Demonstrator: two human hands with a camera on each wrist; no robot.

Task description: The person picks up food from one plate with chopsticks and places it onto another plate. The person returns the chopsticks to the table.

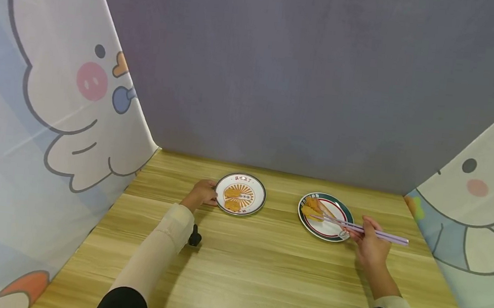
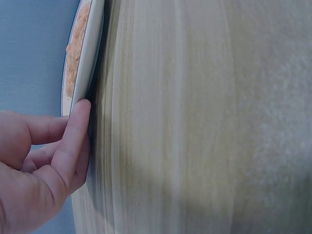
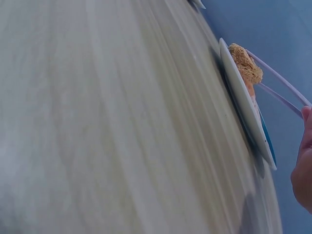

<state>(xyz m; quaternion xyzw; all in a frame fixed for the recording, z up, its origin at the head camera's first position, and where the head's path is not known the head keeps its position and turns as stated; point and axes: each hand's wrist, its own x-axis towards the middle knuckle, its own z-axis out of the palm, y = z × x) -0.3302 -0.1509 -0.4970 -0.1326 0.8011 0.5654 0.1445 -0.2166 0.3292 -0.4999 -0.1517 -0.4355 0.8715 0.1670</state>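
Right wrist view crops the right hand [image 3: 303, 168] holding chopsticks [image 1: 356, 227].

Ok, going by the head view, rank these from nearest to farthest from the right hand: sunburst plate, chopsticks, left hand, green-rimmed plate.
1. Chopsticks: held in the right hand.
2. Green-rimmed plate: just left of that hand.
3. Sunburst plate: farther left.
4. Left hand: farthest, at the sunburst plate's left rim.
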